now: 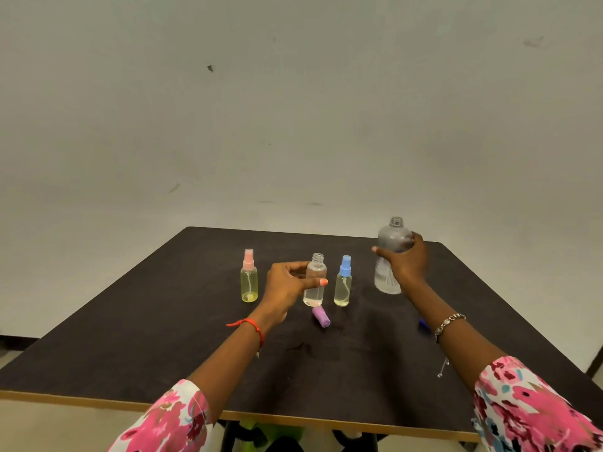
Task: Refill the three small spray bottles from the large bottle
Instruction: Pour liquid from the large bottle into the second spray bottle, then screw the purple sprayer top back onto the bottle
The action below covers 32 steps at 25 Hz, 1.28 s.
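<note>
Here the left hand (287, 285) pinches the uncapped middle spray bottle (315, 282) upright on the table (130, 353), the right hand (404, 259) wraps the open large bottle (391, 252) just right of it, so next comes a careful tilt over that narrow neck.

table (163, 353): three small bottles (315, 280) left | large bottle (390, 256) right

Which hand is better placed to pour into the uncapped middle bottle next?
The right hand: its grip is already around the open large bottle, just right of the uncapped small bottle. The left hand grips that small bottle, steadying it on the table.
</note>
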Motion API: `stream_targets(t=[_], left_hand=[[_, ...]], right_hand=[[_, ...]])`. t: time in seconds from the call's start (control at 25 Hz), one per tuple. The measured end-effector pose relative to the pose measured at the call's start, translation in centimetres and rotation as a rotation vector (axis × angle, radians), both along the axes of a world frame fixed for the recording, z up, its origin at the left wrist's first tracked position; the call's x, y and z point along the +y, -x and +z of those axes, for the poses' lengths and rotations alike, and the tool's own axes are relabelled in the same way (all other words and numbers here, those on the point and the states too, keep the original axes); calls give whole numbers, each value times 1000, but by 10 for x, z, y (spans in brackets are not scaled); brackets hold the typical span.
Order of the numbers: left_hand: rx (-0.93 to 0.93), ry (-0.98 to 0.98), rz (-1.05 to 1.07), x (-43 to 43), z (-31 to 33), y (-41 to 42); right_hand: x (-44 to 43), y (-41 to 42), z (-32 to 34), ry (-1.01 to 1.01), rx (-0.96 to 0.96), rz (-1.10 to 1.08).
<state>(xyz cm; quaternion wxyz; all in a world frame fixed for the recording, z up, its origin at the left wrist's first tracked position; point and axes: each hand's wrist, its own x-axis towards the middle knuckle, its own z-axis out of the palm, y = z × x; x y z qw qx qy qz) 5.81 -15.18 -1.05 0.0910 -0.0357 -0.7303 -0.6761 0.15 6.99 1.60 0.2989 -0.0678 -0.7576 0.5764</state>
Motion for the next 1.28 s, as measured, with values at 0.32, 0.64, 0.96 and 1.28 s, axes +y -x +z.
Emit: stream_targets(t=[0.32, 0.64, 0.96, 1.28], left_hand=[[-50, 17, 42, -6, -2, 3], [-29, -9, 59, -8, 2, -1], [-15, -26, 94, -13, 9, -7], [-19, -25, 95, -17, 11, -9]], right_hand=[[8, 10, -30, -1, -164, 52], [-28, -24, -9, -732, 332, 192], [-76, -33, -55, -1353, -276, 781], [-68, -37, 14, -383, 104, 510]])
